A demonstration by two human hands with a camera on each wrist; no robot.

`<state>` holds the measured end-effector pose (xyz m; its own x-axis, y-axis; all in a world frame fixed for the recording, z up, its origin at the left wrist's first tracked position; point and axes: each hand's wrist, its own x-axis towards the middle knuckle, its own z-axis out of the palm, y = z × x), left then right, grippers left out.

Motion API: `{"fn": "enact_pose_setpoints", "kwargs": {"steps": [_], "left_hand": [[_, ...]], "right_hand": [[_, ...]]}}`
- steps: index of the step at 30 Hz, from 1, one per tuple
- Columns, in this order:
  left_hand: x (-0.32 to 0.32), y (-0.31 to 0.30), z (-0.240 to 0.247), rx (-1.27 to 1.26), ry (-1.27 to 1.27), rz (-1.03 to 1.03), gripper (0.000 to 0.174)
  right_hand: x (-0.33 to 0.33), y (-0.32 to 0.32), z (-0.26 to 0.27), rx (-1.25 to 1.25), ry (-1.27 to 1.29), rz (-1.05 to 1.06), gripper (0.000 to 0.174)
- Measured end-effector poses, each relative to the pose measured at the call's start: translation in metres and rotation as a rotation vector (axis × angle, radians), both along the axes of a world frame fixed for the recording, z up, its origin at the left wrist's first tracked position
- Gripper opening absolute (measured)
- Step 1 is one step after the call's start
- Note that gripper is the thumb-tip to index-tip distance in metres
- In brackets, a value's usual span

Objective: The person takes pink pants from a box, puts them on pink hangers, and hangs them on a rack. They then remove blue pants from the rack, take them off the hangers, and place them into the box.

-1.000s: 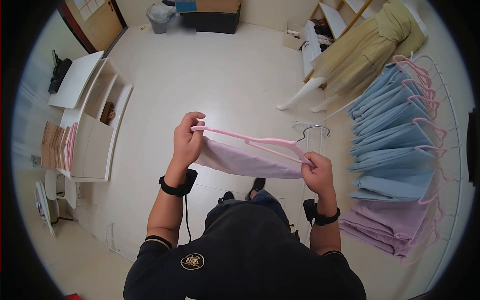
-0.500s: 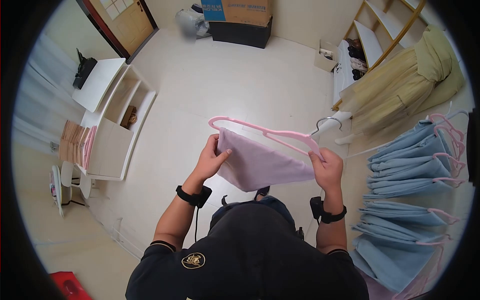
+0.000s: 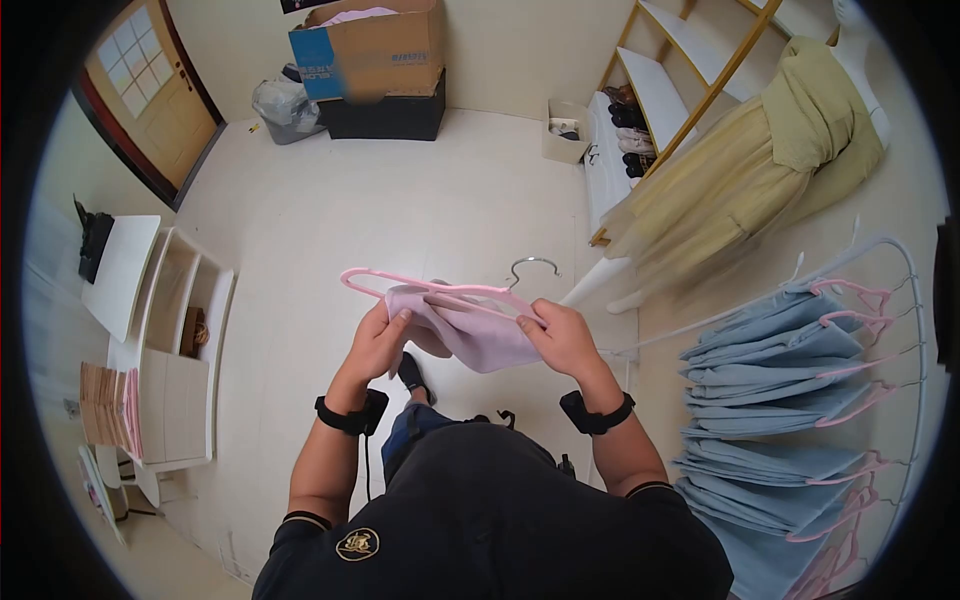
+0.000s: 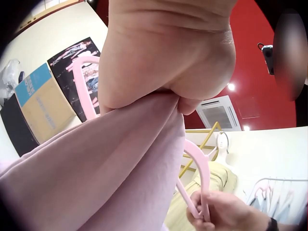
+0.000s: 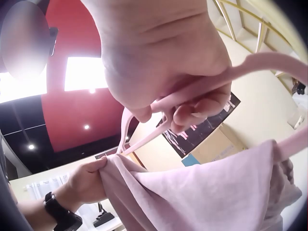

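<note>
The left hand (image 3: 375, 340) pinches a lilac cloth (image 3: 470, 335) near its left end, and in the left wrist view the cloth (image 4: 120, 163) runs in folds from between thumb and fingers. A pink hanger (image 3: 365, 273) with a metal hook lies along the cloth's upper side, its left end beyond the left hand. The right hand (image 3: 565, 340) grips the hanger's right end; in the right wrist view its fingers curl round the pink hanger (image 5: 202, 86). Part of the cloth passes over the hanger's lower bar, the exact overlap partly hidden.
On the right, a rack (image 3: 912, 330) bears blue garments (image 3: 770, 400) on pink hangers. Behind it stands a mannequin in a yellow dress (image 3: 740, 190) beside a shelf (image 3: 665, 100). At left is a white cabinet (image 3: 175, 395) with stacked hangers (image 3: 103, 405); cardboard box (image 3: 390, 55) at the back.
The head view has shifted, with the rack's blue garments now lower. Both hands have drawn closer together, and the cloth has gone from hanging flat below the hanger to bunched against it.
</note>
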<state>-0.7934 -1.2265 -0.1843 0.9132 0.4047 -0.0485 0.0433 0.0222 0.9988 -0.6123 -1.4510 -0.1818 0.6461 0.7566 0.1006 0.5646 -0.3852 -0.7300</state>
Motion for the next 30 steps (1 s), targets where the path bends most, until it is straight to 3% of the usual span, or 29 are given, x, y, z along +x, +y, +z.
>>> {"fn": "enact_pose_setpoints", "kwargs": {"steps": [3, 9, 13, 19, 20, 23, 25, 27, 28, 29, 30], "left_hand": [[0.028, 0.031, 0.004, 0.008, -0.085, -0.097, 0.032], [0.081, 0.132, -0.006, 0.014, -0.156, -0.218, 0.029], [0.11, 0.19, -0.02, 0.031, -0.129, -0.153, 0.028], [0.136, 0.256, -0.023, -0.004, 0.155, -0.154, 0.027], [0.138, 0.263, -0.032, -0.097, 0.113, -0.149, 0.028], [0.143, 0.293, -0.048, -0.033, 0.021, -0.21, 0.029], [0.143, 0.313, -0.067, -0.176, -0.02, -0.182, 0.03], [0.148, 0.338, -0.088, -0.709, 0.067, -0.13, 0.033], [0.156, 0.347, -0.091, -0.587, 0.116, 0.013, 0.036], [0.164, 0.353, -0.093, -0.578, 0.12, 0.028, 0.036], [0.179, 0.353, -0.076, -0.298, 0.201, 0.111, 0.039]], "right_hand": [[0.017, 0.036, -0.012, -0.084, 0.113, 0.091, 0.027], [0.057, 0.132, -0.04, -0.162, 0.385, 0.023, 0.026], [0.082, 0.188, -0.039, -0.134, 0.394, 0.005, 0.027], [0.112, 0.25, -0.025, -0.083, 0.342, -0.043, 0.027], [0.121, 0.258, -0.03, 0.03, 0.325, -0.059, 0.026], [0.161, 0.28, -0.023, -0.037, 0.321, -0.064, 0.027], [0.183, 0.298, -0.014, -0.012, 0.306, -0.05, 0.026], [0.205, 0.32, 0.007, -0.068, 0.046, 0.109, 0.025], [0.215, 0.334, 0.018, -0.086, 0.009, 0.134, 0.023], [0.228, 0.347, 0.018, -0.076, 0.016, 0.147, 0.023], [0.241, 0.358, 0.018, -0.054, -0.055, 0.203, 0.024]]}}
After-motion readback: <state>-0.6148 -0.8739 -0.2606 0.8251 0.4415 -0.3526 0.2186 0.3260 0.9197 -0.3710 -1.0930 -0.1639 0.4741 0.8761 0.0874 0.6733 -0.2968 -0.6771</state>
